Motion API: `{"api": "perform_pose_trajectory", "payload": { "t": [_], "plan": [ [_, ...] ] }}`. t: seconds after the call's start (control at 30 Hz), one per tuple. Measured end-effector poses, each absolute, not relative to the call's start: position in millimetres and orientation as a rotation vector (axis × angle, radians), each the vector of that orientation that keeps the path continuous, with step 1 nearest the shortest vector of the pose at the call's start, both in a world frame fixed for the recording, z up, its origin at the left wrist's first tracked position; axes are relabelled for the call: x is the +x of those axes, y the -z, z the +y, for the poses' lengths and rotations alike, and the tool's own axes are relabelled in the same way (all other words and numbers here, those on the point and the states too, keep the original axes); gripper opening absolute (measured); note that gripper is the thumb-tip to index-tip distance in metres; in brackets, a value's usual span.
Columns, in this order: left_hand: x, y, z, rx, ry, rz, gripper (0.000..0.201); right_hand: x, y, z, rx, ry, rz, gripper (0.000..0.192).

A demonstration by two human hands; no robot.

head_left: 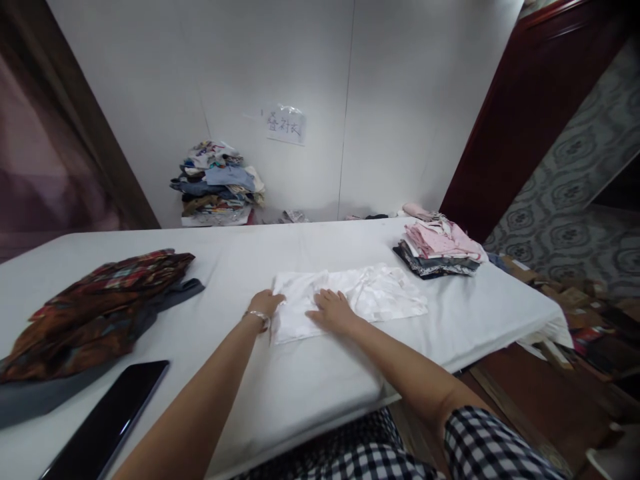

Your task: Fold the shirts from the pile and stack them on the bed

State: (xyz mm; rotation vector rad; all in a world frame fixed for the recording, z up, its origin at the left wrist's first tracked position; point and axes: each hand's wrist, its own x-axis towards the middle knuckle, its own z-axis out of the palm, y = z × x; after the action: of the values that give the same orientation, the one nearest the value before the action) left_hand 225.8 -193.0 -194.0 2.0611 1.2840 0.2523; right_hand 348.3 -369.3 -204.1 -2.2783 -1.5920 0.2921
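A white shirt (385, 293) lies folded into a long strip on the white-covered table, smooth at its left end and rumpled toward the right. At the strip's left edge is my left hand (264, 305), with a bracelet at the wrist; its thumb rests over the cloth and the fingers close around the edge, partly hidden. My right hand (334, 312) lies palm down on the middle of the shirt, fingers spread and pressing the fabric flat.
A brown patterned garment (110, 300) lies over grey cloth at left, near a black phone (107, 420). Folded clothes (440, 243) are stacked at the right, beyond the shirt. A clothes heap (220, 180) stands behind the table (320, 247), below a handwritten sign (286, 125).
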Motion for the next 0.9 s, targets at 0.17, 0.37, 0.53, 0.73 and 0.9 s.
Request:
{"api": "perform_pose_trajectory", "payload": {
  "t": [0.17, 0.37, 0.53, 0.73, 0.9],
  "plan": [
    [189, 175, -172, 2.05, -0.324, 1.307, 0.019, 326, 193, -360, -1.976, -0.375, -1.573, 0.059],
    [148, 180, -163, 1.955, -0.344, 1.396, 0.015, 313, 203, -350, -1.824, -0.8, -1.236, 0.056],
    [162, 153, -186, 1.657, -0.459, 1.247, 0.014, 312, 187, -354, -1.493, -0.927, -0.83, 0.068],
    [249, 105, -245, 1.401, -0.483, 0.65, 0.033, 350, 161, -393, -0.97, -0.985, -0.505, 0.062],
    [291, 139, -275, 1.68, -0.508, 0.551, 0.035, 403, 184, -434, -1.062, -1.04, -0.3, 0.049]
  ]
}}
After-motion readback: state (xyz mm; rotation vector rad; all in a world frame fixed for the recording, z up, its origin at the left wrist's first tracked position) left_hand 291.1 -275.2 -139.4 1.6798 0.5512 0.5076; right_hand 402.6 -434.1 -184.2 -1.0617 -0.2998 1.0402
